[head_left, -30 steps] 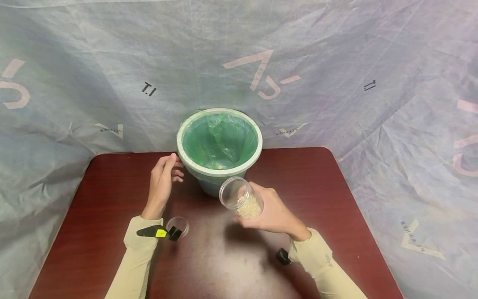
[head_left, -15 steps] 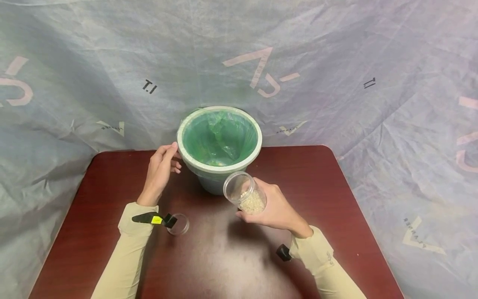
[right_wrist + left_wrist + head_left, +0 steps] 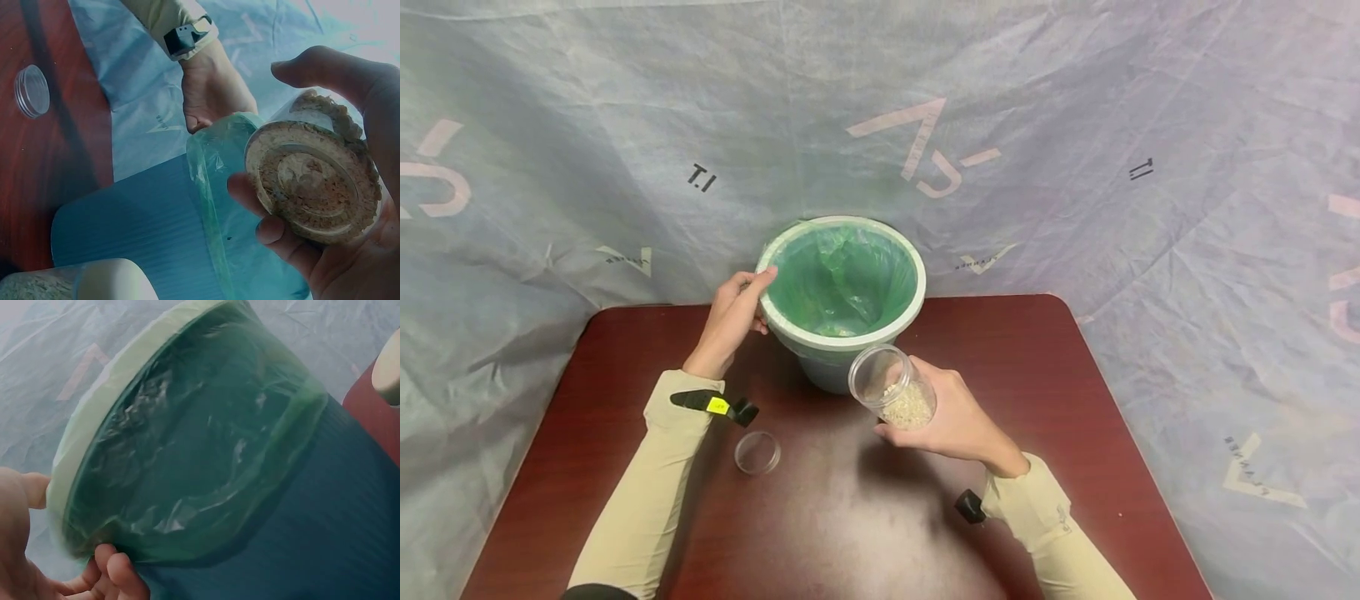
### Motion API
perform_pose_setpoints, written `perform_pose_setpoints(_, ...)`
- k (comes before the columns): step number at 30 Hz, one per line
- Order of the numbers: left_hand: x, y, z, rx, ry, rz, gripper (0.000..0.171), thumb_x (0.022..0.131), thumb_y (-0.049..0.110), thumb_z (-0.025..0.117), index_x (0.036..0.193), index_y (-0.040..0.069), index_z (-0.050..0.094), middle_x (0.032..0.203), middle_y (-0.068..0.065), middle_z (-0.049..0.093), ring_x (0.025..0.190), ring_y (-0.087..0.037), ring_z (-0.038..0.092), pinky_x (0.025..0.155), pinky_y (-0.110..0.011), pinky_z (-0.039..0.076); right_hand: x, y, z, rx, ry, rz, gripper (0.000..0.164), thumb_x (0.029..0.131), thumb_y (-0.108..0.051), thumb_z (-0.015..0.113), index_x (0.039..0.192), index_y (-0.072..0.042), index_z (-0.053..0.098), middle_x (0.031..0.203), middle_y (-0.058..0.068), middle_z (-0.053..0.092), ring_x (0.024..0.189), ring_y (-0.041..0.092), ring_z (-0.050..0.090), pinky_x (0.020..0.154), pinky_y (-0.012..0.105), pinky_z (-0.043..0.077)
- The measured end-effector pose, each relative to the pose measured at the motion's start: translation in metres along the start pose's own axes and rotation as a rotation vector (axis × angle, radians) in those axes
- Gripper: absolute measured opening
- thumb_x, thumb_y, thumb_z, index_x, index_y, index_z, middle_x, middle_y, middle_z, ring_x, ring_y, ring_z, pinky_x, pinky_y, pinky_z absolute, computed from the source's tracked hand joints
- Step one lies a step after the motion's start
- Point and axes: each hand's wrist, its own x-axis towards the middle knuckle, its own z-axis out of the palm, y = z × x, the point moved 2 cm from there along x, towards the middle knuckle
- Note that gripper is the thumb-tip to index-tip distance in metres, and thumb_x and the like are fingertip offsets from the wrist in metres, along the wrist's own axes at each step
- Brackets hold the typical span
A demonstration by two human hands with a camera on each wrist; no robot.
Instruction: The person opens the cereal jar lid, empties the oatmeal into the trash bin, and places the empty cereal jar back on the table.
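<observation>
My left hand grips the left rim of a bin lined with a thin green bag. In the left wrist view its thumb lies over the pale rim, and the other fingers curl under the bag's folded edge. To the right, my right hand holds a clear jar part-filled with pale flakes. The jar's open mouth tilts up and leftward, in front of the bin and below its rim. The right wrist view shows the jar's base, with fingers and thumb around its side.
A clear round lid lies on the dark red table, below the left wrist. Grey printed sheeting hangs behind the table and at both sides. A pale rounded thing shows in the right wrist view's lower left corner.
My left hand has moved up and right from beside the bin onto its rim and taken hold. The jar shifted slightly right and up at first, then stayed still.
</observation>
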Motion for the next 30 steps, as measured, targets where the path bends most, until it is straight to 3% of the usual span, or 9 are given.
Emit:
perform_pose_setpoints(6,0.000,-0.002,0.002,0.023,0.008,0.003,0.044,0.104,0.043,0.068,0.122,0.006,0.054,0.082,0.001,0.065,0.062,-0.010,0.059,0.062,-0.025,0.054,0.003,0.000,-0.002,-0.021,-0.010,0.002,0.055,0.073,-0.031,0.096,0.119,-0.030,0.066,0.100,-0.015,0.073,0.091,0.009,0.071,0.082,0.032,0.059)
perform_pose_setpoints(12,0.003,-0.004,0.004,-0.004,0.000,0.027,0.030,0.105,0.034,0.066,0.114,0.008,0.053,0.070,0.008,0.056,0.063,-0.009,0.056,0.062,-0.023,0.051,0.010,0.001,-0.015,-0.060,0.005,-0.003,0.054,0.072,-0.031,0.097,0.117,-0.029,0.066,0.099,-0.015,0.072,0.090,0.008,0.070,0.080,0.032,0.059)
perform_pose_setpoints(21,0.001,-0.004,0.007,-0.137,0.008,0.004,0.015,0.101,0.016,0.067,0.107,0.006,0.056,0.076,0.003,0.070,0.060,-0.006,0.062,0.056,-0.022,0.051,0.021,0.001,-0.047,-0.094,0.026,0.054,0.052,0.076,-0.032,0.096,0.116,-0.029,0.063,0.098,-0.015,0.072,0.087,0.008,0.069,0.075,0.034,0.057)
perform_pose_setpoints(27,-0.005,-0.004,0.011,-0.187,0.003,0.013,0.017,0.100,0.009,0.061,0.113,-0.001,0.055,0.078,-0.009,0.071,0.053,-0.010,0.061,0.046,-0.025,0.050,0.032,0.002,-0.065,-0.124,0.052,0.073,0.056,0.073,-0.029,0.099,0.113,-0.024,0.059,0.099,-0.009,0.072,0.084,0.012,0.068,0.073,0.034,0.057)
perform_pose_setpoints(30,-0.007,-0.003,0.013,-0.186,0.004,0.015,0.019,0.100,0.008,0.060,0.115,-0.002,0.054,0.073,-0.006,0.066,0.049,-0.009,0.056,0.044,-0.023,0.047,0.036,0.002,-0.073,-0.129,0.059,0.087,0.056,0.073,-0.028,0.099,0.109,-0.022,0.057,0.097,-0.006,0.071,0.082,0.015,0.068,0.070,0.034,0.056)
